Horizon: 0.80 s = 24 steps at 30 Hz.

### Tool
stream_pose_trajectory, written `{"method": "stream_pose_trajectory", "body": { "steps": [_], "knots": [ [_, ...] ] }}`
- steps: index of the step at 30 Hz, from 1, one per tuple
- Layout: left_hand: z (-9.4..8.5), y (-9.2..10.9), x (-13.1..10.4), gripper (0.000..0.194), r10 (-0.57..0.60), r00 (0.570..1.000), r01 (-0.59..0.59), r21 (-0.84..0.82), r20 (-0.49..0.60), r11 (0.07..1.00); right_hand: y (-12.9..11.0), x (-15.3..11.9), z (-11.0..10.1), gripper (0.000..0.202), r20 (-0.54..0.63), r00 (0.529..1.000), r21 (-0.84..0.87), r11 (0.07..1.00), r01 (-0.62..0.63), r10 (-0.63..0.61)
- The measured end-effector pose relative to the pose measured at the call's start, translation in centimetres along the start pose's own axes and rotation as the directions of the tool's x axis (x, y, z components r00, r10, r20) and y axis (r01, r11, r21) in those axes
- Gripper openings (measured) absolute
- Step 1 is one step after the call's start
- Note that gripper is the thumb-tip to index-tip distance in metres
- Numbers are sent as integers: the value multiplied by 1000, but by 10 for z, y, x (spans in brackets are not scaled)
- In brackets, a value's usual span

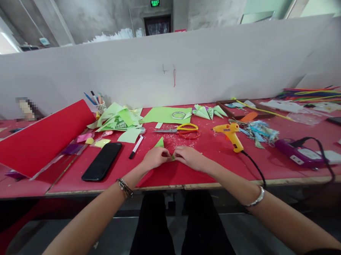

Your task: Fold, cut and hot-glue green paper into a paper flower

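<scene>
My left hand [157, 158] and right hand [188, 157] nearly meeting, each grip pinching a small piece of green paper [160, 142] just above the red counter [167, 175], yellow-handled scissors [177, 129] lying beyond, black phone [102, 162] resting to the left, yellow glue gun [230, 135] to the right.

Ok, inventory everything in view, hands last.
Phone: 1, black, left
Marker: 1, white, beside phone
Scissors: 1, yellow handles, centre
Glue gun: 1, yellow, right
Device: 1, purple, right
Scraps: many, green, back left
Sheet: 1, green, back centre
Cones: several, green, back right
Sticks: many, multicoloured, far right
Board: 1, red, left
Cup: 1, patterned, back left
Exit sign: 1, green, wall
Tabletop: 1, red, underneath
Paper: unclear, green, fingertips
Left hand, right hand: 1 each, bare, centre
</scene>
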State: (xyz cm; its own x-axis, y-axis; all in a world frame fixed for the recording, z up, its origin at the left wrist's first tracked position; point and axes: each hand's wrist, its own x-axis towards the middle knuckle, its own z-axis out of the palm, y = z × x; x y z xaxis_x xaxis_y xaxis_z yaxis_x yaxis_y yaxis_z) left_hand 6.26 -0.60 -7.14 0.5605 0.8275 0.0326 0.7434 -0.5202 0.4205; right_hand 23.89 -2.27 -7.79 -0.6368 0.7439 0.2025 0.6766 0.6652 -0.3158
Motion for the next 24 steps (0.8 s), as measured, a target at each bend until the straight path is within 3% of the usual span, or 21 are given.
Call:
{"method": "stream_pose_trajectory", "body": {
  "steps": [4, 8, 11, 14, 17, 20, 24],
  "knots": [
    [0, 4, -3, 19, 169, 982, -148, 218, -81, 965, 0, 6, -5, 10, 58, 998, 11, 1000, 19, -20],
    [7, 11, -10, 20, 395, 917, -302, 556, -52, 774, 2, 12, -10, 10, 78, 997, 87, 996, 6, -13],
    [13, 13, -11, 22, 417, 908, -307, 622, -35, 720, 5, 15, -12, 9, 122, 993, 84, 996, -10, 0],
    [15, 15, -10, 22, 333, 939, -229, 559, -90, 797, 6, 14, -10, 10, 104, 994, 103, 995, 9, -19],
    [12, 16, -10, 20, 228, 966, -159, 420, -119, 893, 7, 7, -3, 10, 4, 1000, 107, 994, 29, -29],
    [8, 14, -7, 16, 181, 977, -148, 253, -114, 956, 7, 0, 2, 8, -78, 996, 95, 994, 46, -39],
    [5, 5, -2, 13, 151, 985, -146, 60, -80, 987, 10, -1, 1, 7, -71, 991, 88, 989, 118, -112]
  ]
}}
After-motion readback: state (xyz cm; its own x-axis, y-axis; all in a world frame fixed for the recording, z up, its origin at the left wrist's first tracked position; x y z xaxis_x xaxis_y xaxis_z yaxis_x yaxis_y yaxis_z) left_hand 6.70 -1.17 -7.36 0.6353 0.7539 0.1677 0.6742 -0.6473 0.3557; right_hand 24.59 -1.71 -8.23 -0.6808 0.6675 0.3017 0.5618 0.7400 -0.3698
